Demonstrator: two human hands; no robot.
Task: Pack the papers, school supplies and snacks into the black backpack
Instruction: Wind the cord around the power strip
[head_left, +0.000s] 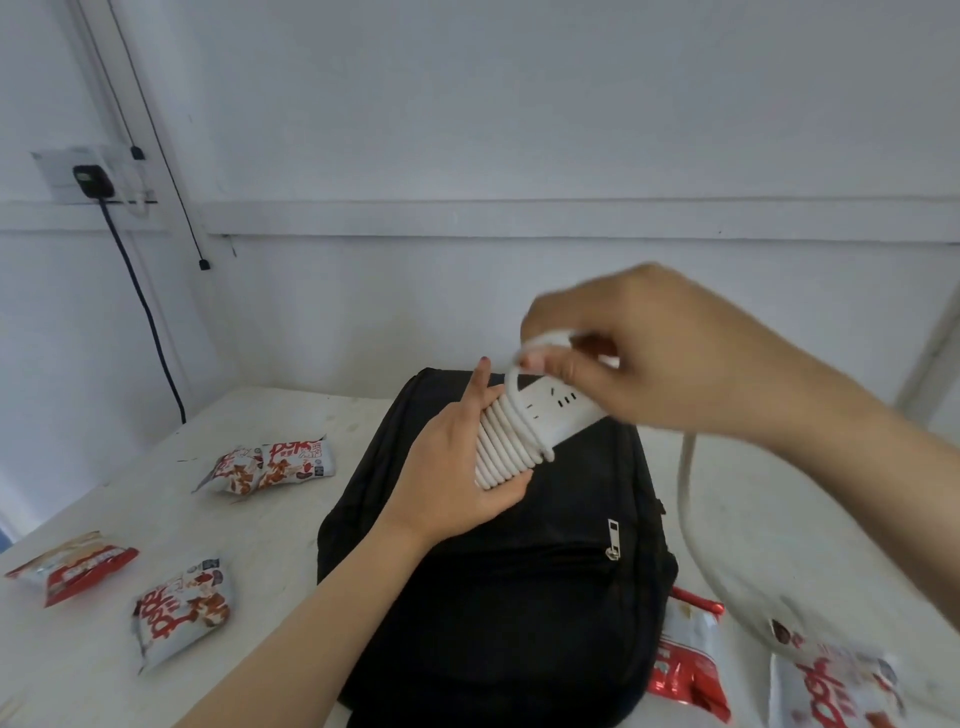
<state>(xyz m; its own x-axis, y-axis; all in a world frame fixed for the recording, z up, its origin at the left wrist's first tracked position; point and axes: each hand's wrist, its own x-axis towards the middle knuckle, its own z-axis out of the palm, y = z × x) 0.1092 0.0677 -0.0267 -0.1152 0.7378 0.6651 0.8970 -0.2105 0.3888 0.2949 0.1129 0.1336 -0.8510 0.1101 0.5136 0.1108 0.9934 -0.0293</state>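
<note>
The black backpack (519, 582) lies flat on the white table (270, 514), its zipper pull showing on the front. Above it my left hand (457, 473) holds a white power strip (545, 415) that has many turns of its white cord (691, 519) wound around it. My right hand (649, 358) is above the strip's far end, pinching a loop of that cord. The loose cord hangs down to the right. Snack packets lie on both sides: one (270, 465) far left, one (182, 610) near left, a red one (78, 569) at the left edge.
More snack packets lie at the lower right, a red one (685, 660) against the backpack and a white one (836, 686) beside it. A wall socket (93, 179) with a black plug and a dark cable sits on the left wall. The table ends at the wall behind.
</note>
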